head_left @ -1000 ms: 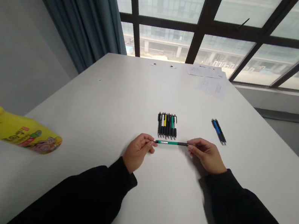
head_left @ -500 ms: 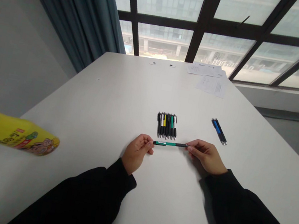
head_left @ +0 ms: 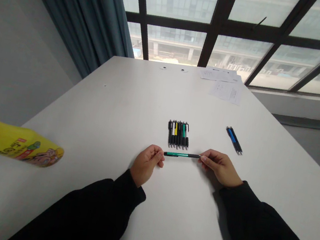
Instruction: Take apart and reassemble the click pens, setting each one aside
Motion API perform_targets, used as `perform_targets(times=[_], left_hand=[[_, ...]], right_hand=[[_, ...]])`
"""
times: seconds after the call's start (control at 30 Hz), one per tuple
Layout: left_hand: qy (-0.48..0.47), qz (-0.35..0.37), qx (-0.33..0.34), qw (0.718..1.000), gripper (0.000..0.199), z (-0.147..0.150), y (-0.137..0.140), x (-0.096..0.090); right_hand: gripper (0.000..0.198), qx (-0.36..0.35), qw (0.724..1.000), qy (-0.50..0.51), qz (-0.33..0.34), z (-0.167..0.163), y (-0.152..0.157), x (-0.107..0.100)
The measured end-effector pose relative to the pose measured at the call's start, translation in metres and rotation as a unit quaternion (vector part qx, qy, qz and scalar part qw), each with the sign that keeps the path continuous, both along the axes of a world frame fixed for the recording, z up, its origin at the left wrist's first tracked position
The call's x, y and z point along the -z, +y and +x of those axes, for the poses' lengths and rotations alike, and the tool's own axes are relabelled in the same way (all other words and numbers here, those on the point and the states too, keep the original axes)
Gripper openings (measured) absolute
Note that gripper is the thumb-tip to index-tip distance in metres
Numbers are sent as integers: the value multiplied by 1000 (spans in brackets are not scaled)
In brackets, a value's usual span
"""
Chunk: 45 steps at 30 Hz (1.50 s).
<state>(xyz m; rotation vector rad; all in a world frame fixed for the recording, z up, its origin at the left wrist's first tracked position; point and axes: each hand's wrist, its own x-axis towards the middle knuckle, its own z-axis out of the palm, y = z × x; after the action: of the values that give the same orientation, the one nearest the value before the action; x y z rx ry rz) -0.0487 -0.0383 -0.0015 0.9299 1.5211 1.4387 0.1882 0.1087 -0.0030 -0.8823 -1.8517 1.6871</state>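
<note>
A green and black pen is held level between my two hands. My left hand pinches its clip end, and my right hand pinches the tip end with thumb and fingers. Just beyond it, a row of several pens lies side by side on the white table, in black, white, yellow and green, with their tips toward me. Two more pens, one blue and one black, lie together farther right, beyond my right hand.
At the left, a yellow bottle with a printed label appears tilted over the white table. Sheets of paper lie at the far right edge, before the windows. A dark blue curtain hangs at the left.
The pen has turned a little about its long axis between my fingers: the white label on its barrel no longer shows. Both hands stay in nearly the same place.
</note>
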Motion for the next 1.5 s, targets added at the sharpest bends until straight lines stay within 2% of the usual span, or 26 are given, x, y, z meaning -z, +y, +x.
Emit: perform_targets(times=[0.57,1.1,1.5], left_hand=[[27,-4,14,1000,31,0,-1,-1],[46,-34,13,998,45,3,-2,-10],[55,-50,19,997,50,4,-3,-10]], right_hand=[[44,-2,1000,-18,-3,-3,-3,-8],[52,-24,994,-71,74,1,0,-8],[56,-27,990,-103,96,-2,-3,-15]])
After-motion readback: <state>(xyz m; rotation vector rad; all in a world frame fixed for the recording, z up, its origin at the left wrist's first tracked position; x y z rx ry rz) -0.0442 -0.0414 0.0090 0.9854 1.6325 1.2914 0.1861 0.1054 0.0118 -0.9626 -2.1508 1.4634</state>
